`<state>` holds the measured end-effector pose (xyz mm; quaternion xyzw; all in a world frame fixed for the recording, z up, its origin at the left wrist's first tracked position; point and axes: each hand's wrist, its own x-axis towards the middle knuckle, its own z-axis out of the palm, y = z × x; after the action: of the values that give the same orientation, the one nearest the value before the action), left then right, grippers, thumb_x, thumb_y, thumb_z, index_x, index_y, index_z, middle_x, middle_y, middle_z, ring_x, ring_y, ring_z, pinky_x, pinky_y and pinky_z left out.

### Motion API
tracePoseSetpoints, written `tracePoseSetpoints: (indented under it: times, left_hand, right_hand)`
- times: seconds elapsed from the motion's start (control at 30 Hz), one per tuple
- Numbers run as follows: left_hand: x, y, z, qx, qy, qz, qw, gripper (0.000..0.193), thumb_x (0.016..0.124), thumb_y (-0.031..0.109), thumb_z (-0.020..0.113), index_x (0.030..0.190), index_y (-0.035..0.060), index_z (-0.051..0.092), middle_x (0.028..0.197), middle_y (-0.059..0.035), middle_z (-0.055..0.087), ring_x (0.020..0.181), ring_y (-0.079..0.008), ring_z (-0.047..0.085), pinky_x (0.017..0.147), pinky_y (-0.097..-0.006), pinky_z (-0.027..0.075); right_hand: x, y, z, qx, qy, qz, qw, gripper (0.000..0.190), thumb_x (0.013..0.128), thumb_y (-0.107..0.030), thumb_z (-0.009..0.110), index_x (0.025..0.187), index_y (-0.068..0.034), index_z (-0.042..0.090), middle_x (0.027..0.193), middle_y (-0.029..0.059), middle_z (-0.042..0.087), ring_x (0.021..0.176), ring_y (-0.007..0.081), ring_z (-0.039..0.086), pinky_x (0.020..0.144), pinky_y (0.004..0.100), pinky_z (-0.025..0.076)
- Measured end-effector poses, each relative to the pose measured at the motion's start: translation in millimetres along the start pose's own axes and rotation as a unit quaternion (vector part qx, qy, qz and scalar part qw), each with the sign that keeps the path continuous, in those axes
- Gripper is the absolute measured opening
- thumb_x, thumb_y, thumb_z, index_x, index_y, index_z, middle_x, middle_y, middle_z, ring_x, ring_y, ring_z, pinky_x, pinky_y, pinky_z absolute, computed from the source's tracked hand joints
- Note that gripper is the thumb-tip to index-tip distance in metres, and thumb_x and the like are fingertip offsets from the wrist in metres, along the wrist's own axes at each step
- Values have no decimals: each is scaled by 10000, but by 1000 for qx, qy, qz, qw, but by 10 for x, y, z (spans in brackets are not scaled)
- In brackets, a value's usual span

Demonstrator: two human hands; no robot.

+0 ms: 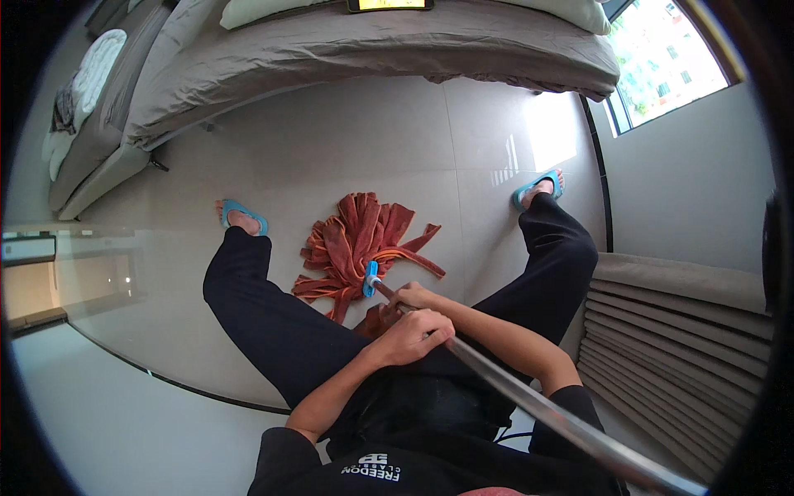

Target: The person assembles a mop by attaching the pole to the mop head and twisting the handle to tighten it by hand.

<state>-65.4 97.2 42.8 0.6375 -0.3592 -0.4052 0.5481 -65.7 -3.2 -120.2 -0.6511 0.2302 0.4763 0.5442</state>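
Observation:
A metal mop handle [546, 409] runs from the lower right up to a mop head with a blue plastic clamp [371, 279]. Reddish-brown cloth mop strips [356, 235] with orange edges lie fanned out on the tiled floor between my feet. My left hand [409, 338] is closed around the handle, nearer to my body. Further down the shaft, close to the clamp, my right hand [412, 296] also grips it. Part of the strips is hidden behind my left hand and arm.
A sofa or bed with a wrinkled grey-brown cover [372, 49] spans the far side. At the right are a wall, a window [670, 62] and a folded grey-brown curtain [670, 347]. My feet in blue slippers [245, 217] stand wide apart on tiles [409, 130].

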Motion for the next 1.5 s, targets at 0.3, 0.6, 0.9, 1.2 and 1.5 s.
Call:
tracePoseSetpoints:
  times: [0.3, 0.6, 0.9, 1.2, 1.5]
  left_hand:
    - [83, -89, 84, 154, -14, 77, 985, 355, 938, 333, 463, 906, 15, 616, 897, -126, 613, 900, -301, 572, 839, -395, 432]
    - [119, -84, 233, 174, -50, 64, 981, 335, 914, 351, 525, 1004, 41, 615, 972, -131, 621, 972, -292, 573, 897, -401, 431]
    - [112, -102, 199, 174, -63, 60, 981, 360, 902, 362, 550, 1046, 38, 615, 1012, -125, 625, 1005, -283, 575, 914, -391, 433]
    - [127, -157, 208, 160, -57, 61, 984, 370, 898, 369, 562, 1044, 36, 627, 1016, -124, 638, 1002, -271, 582, 913, -387, 435]
    - [141, -132, 202, 151, -61, 50, 985, 368, 900, 365, 558, 1046, 34, 623, 1020, -126, 636, 1008, -276, 579, 911, -383, 434]
  right_hand:
    - [25, 215, -17, -134, 45, -25, 990, 483, 670, -307, 699, 1027, 15, 658, 938, 198, 670, 924, 324, 635, 823, 383, 476]
    - [-173, 145, -79, -294, 30, -56, 954, 500, 723, -307, 674, 1091, 18, 580, 1029, 282, 622, 983, 401, 611, 841, 431, 477]
    - [-289, 32, -95, -313, 16, -76, 947, 494, 744, -284, 647, 1108, 37, 553, 1033, 293, 614, 986, 409, 606, 858, 445, 476]
    - [-231, 46, -109, -329, -5, -77, 941, 508, 750, -305, 637, 1114, 35, 542, 1033, 298, 609, 977, 425, 604, 840, 462, 483]
    - [-188, 85, -100, -327, 11, -72, 942, 536, 749, -340, 647, 1106, 45, 540, 1025, 299, 613, 963, 432, 609, 830, 468, 490]
